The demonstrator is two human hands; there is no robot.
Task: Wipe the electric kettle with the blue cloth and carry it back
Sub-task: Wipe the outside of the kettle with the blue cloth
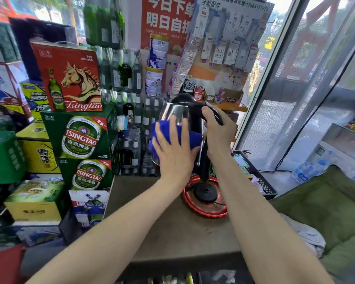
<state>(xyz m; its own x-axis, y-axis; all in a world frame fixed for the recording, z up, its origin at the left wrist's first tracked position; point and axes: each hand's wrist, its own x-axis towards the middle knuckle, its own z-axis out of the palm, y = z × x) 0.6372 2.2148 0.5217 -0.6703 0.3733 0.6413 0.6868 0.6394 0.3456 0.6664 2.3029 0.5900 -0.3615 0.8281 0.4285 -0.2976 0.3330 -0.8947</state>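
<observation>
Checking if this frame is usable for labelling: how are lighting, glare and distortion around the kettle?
Head view: daylight from the right-hand windows lights it evenly; the kettle shows bright reflections; the wide lens bends the window frames; left hand, blue cloth and right hand are sharp, the far bottles slightly soft.

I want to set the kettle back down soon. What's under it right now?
Below the lifted kettle, its black base sits on a red tray on the table. The right forearm covers the tray's right edge.

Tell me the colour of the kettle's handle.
Black; the kettle's handle shows best in the head view.
</observation>
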